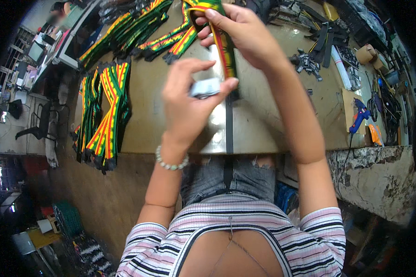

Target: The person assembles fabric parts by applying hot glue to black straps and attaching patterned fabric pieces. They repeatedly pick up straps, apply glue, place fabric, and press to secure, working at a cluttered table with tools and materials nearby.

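My right hand point(245, 34) is closed around a woven strap point(227, 57) in red, yellow, green and black, held above the middle of the table point(152, 111). One length of it hangs down toward my left hand point(182, 94). A small whitish block-like thing point(205, 87) lies in my left hand, between palm and thumb; its kind does not show clearly. The left thumb tip is at the strap's lower end, though motion blur hides whether it presses on it. Under the hands a dark band point(229, 127) runs to the table's near edge.
Bundles of similar straps point(108, 111) hang over the left edge, with more point(138, 30) at the far left. Small dark buckle-like pieces point(306, 63), black straps point(327, 44) and a blue glue gun point(358, 115) with a cord lie to the right.
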`<control>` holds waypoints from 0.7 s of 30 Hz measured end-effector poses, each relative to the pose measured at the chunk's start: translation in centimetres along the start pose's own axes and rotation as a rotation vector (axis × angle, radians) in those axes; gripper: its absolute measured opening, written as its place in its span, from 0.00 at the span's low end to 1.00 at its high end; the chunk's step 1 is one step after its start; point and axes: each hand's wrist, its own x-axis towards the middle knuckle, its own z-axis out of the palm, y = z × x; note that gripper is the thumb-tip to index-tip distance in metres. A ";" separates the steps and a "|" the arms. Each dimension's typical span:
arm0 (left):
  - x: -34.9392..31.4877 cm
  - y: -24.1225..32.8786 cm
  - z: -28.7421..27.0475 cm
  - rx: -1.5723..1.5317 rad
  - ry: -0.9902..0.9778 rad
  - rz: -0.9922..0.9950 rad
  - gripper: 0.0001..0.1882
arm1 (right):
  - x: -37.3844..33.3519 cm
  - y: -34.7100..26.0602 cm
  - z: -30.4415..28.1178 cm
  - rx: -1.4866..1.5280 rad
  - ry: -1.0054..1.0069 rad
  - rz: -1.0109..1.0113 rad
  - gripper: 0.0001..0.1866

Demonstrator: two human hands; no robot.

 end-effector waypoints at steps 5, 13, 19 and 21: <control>2.8 1.8 -6.0 0.202 0.150 0.224 0.17 | -5.6 -8.6 1.7 -0.243 -0.417 0.246 0.15; -2.2 -2.3 -0.7 0.063 -0.372 -0.498 0.15 | -11.8 1.2 0.7 -0.725 0.195 0.199 0.15; -6.4 -4.9 2.2 0.165 -0.499 -0.560 0.13 | -15.3 6.9 0.5 -1.113 0.286 0.213 0.14; -6.7 -5.0 2.5 0.168 -0.488 -0.537 0.12 | -15.7 7.4 0.4 -1.116 0.298 0.149 0.13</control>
